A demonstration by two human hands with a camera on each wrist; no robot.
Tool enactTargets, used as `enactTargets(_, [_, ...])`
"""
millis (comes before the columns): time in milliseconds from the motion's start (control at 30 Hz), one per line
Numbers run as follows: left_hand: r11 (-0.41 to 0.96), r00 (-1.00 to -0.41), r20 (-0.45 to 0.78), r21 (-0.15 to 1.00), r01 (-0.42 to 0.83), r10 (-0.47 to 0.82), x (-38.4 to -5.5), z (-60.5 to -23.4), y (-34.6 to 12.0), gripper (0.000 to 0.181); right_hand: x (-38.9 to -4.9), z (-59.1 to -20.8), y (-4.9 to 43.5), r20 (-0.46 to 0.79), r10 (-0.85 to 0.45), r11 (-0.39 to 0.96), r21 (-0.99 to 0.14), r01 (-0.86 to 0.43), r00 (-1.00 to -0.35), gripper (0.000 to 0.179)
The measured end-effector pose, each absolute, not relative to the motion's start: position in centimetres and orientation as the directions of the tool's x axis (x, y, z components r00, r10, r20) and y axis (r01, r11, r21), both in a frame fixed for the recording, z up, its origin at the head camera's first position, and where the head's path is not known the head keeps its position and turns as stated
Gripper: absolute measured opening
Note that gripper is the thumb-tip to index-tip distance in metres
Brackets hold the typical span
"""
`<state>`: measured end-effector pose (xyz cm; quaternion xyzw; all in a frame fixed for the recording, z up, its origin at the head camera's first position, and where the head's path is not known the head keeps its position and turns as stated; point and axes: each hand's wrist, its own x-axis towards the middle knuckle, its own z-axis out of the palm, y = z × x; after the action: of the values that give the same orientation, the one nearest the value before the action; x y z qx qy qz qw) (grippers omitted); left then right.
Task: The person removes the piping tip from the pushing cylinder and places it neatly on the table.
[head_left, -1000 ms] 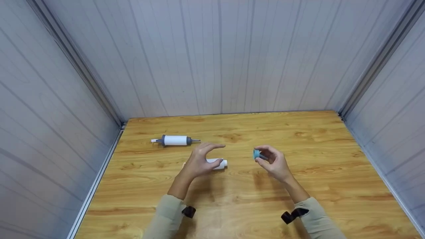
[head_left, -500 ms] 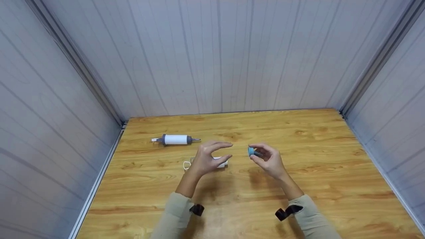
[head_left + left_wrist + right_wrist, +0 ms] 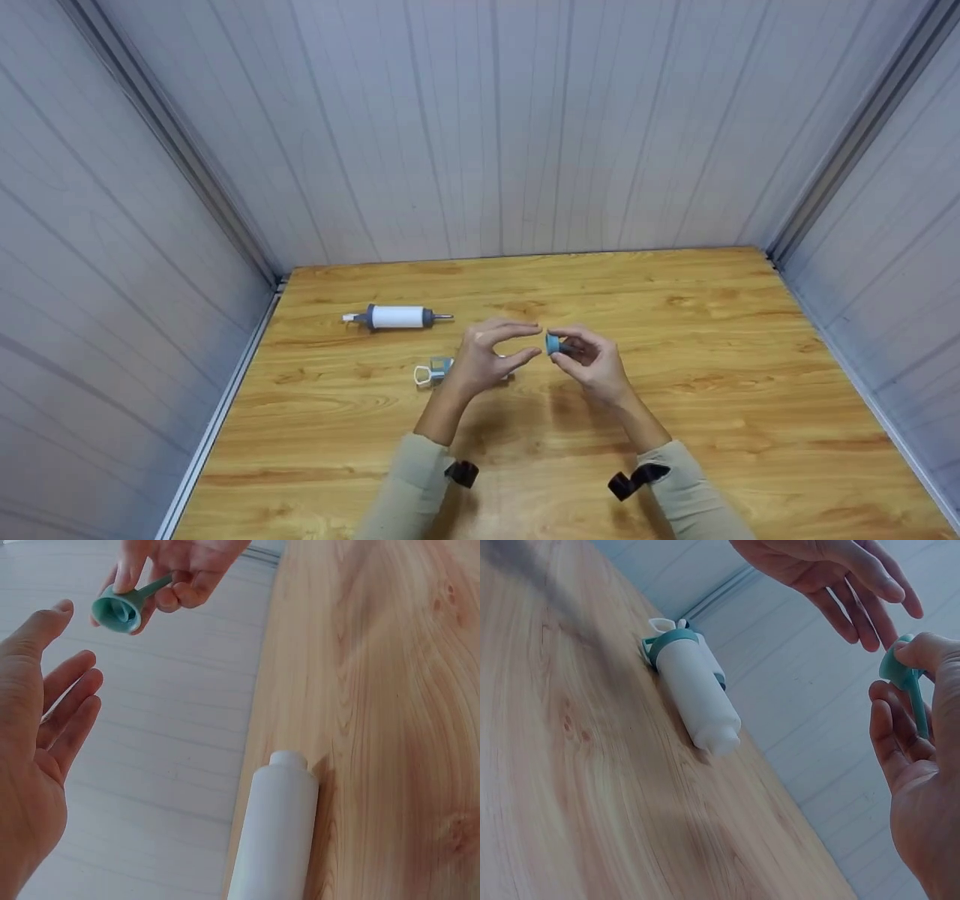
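Observation:
My right hand (image 3: 602,371) pinches a small teal funnel-shaped nozzle (image 3: 553,344) between thumb and fingers. Its wide hollow mouth (image 3: 116,613) faces my left hand, and the thin stem points back into the right palm. The left hand (image 3: 482,364) hovers just left of it, thumb and fingers spread apart with nothing between them. Beneath the left hand, a white cylinder (image 3: 697,694) with a teal collar and a white loop handle lies on its side, partly hidden in the head view. Its narrower bare neck (image 3: 289,759) points right.
Farther back on the left of the wooden table (image 3: 712,360) lies a similar white cylinder (image 3: 397,316) with dark grey ends and a thin grey tip. Pale panel walls (image 3: 495,127) enclose the table at the back and both sides.
Both hands have moved toward each other, the left to the right and the right to the left with the nozzle. The gap between them has narrowed. The cylinders have stayed put.

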<state>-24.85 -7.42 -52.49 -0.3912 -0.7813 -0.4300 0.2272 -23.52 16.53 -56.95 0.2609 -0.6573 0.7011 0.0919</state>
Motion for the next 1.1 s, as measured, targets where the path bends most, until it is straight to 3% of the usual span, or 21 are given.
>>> enactTargets(567, [0.323,-0.617,0.681,0.526,0.787,0.394,-24.68,-53.07,-6.99,0.023,-23.51,-56.66,15.45,0.515,-0.223,-0.161,-0.857,-0.489,-0.828,0.035])
enactTargets(1100, [0.283,-0.599,0.706,0.528,0.801,0.378,-24.67,-53.15,-6.69,0.020,-23.42,-56.75,15.80,0.511,-0.234,-0.152,-0.859,-0.488,-0.827,0.036])
